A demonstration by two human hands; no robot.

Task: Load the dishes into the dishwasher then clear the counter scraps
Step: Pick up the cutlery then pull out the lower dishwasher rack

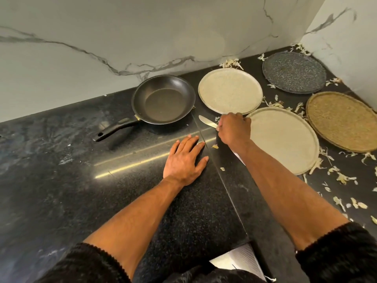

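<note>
Head view
Bench (pixel 61 160): dark speckled stone, glossy, with streaks of reflected light; a seam runs from near the knife toward the near edge.
Wall (pixel 102 37): white marble-look panels with grey veins, meeting in a corner at the far right.
Left hand (pixel 184 158): lies flat on the bench, palm down, fingers straight and spread, holding nothing.
Right hand (pixel 234 127): fingers curled round the handle of a knife (pixel 207 121); the blade points left, low over the bench, between the pan and the near plate.
Pan (pixel 163 99): black, empty, by the wall, handle pointing left toward the near side.
Pale plates: one (pixel 230 90) just right of the pan, another (pixel 285 139) nearer, partly under the right arm.
Dark plate (pixel 293 72): speckled, in the far corner.
Tan plate (pixel 342 121): at the right edge.
Scraps (pixel 342 177): pale peelings strewn round the plates, thickest at right.
Sleeves (pixel 336 254): dark, pushed up both forearms.
</note>
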